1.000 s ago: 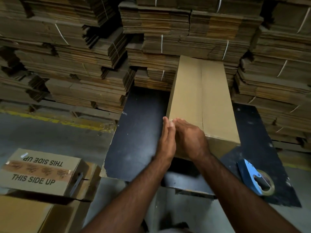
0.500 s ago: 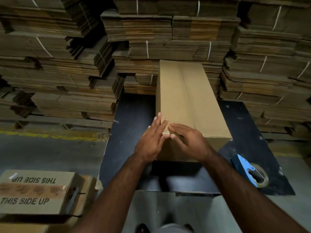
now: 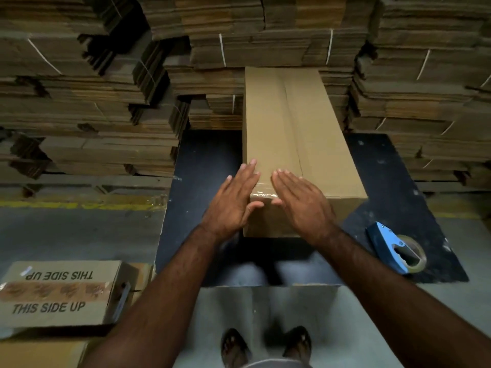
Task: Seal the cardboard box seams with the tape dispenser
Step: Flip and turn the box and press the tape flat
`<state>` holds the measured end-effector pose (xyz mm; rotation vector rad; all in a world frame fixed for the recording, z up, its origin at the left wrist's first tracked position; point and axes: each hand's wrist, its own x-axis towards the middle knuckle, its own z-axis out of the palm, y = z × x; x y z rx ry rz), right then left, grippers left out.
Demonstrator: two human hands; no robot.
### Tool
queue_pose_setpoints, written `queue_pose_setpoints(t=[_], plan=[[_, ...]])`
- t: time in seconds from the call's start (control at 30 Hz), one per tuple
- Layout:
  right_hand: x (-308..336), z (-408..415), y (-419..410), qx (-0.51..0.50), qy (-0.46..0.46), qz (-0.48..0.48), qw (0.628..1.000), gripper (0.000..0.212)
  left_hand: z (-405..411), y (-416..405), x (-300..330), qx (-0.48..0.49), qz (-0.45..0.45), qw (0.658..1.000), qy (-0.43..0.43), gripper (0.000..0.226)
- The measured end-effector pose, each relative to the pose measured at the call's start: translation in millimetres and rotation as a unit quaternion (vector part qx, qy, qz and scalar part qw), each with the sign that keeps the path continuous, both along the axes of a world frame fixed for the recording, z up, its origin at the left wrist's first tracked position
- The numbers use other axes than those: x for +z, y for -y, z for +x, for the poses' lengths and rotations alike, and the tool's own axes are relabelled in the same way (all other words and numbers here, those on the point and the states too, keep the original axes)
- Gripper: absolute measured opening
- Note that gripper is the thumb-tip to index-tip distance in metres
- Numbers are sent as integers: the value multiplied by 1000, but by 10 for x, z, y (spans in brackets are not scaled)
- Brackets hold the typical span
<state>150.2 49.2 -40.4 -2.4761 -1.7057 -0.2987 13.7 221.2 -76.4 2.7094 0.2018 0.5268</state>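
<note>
Hands have spread apart since half a second ago: then fingertips met at the near left corner, now my left hand point(image 3: 233, 199) and right hand point(image 3: 301, 200) lie flat, fingers straight and released, gripping nothing, either side of a strip of clear tape point(image 3: 261, 189) at the near top edge of the long cardboard box point(image 3: 287, 128). Reads as smoothing the tape end down over the corner. Box sits lengthwise on the dark table point(image 3: 202, 181), far end against stacked flat cartons point(image 3: 106, 102). Centre seam further up looks bare, though glare makes that uncertain. Blue tape dispenser point(image 3: 396, 251) lies untouched on the table to my right, near the box; likely needed next.
</note>
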Motion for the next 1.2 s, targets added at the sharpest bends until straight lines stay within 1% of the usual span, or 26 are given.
queue_pose_setpoints(t=[0.07, 0.13, 0.2, 0.3, 0.4, 0.5, 0.6, 0.67, 0.77, 0.83, 0.9, 0.97, 1.07, 1.13, 1.2], plan=[[45, 3, 11, 16, -11, -4, 1000, 61, -44, 16, 73, 12, 24, 1000, -15, 68], [140, 21, 29, 27, -39, 12, 999, 64, 6, 81, 220, 20, 28, 999, 0, 69], [196, 67, 86, 8, -61, 36, 997, 64, 126, 168, 323, 19, 42, 999, 18, 64], [154, 125, 151, -31, -39, 63, 997, 62, 266, 205, 274, 7, 89, 996, 33, 58], [9, 151, 152, -32, -17, 76, 996, 54, 265, 121, 176, -19, 123, 991, 42, 56], [-46, 177, 183, -14, -14, 49, 999, 55, 232, 58, 177, -65, 156, 986, 14, 57], [9, 188, 245, 13, -33, 14, 999, 61, 172, 23, 245, -76, 185, 980, -9, 58], [96, 223, 280, -5, -51, 27, 998, 62, 181, 94, 352, -51, 196, 979, -13, 59], [172, 335, 381, -63, -51, 53, 995, 63, 346, 383, 477, 28, 182, 983, -12, 60], [136, 342, 440, -74, -47, 48, 995, 67, 439, 546, 456, 72, 179, 981, -38, 59], [79, 343, 451, -72, -44, 49, 995, 64, 464, 558, 402, 79, 203, 974, -57, 60], [61, 362, 439, -69, -37, 49, 996, 58, 456, 486, 397, 63, 225, 970, -72, 62], [5, 419, 478, -38, -19, 35, 998, 56, 447, 423, 392, 11, 247, 965, -87, 61], [8, 415, 500, -18, -40, 20, 999, 58, 392, 394, 373, -11, 252, 963, -89, 60], [56, 421, 525, 6, -59, -2, 998, 66, 342, 388, 386, -16, 254, 963, -88, 61]])
